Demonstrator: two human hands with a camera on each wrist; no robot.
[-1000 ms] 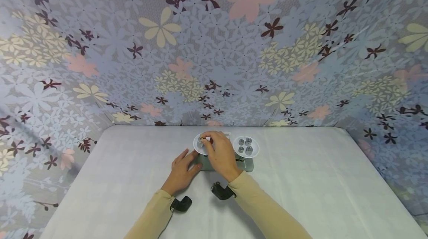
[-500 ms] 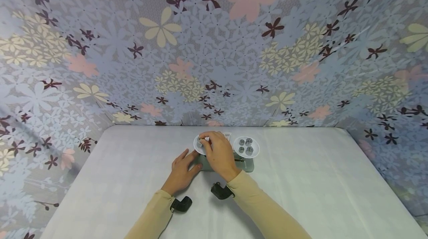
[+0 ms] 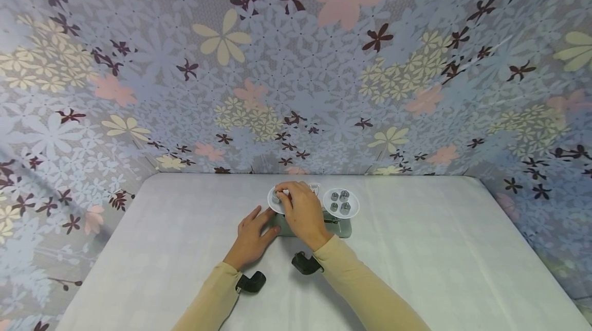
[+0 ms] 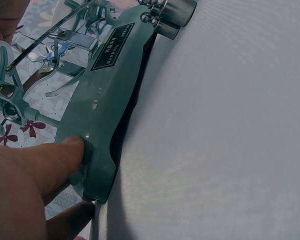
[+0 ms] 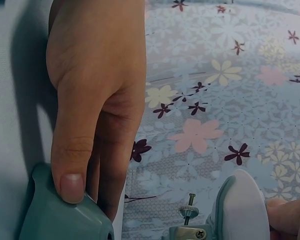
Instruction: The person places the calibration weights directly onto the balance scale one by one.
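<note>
A balance scale with a green base [image 3: 285, 227] stands at the back of the table. My left hand [image 3: 252, 238] rests at the base's left end, fingers mostly straight; in the left wrist view its thumb [image 4: 70, 152] presses the green body. My right hand [image 3: 302, 213] reaches over the left white pan [image 3: 272, 206]. Between thumb and fingertips it pinches a small metal weight [image 3: 276, 198], which is partly hidden. The right pan [image 3: 353, 205] carries several metal nuts [image 3: 345, 207]. The right wrist view shows my left thumb [image 5: 72, 187] on the base's end and right fingertips beside a pan.
Shiny metal weights [image 4: 172, 15] with knobs stand in front of the base, largely hidden by my right wrist in the head view. A white cloth [image 3: 430, 259] covers the table. Floral sheeting [image 3: 324, 89] rises behind it and at both sides.
My right hand has shifted very slightly over the left pan, still with the weight. The left hand, the scale and the nuts keep their places.
</note>
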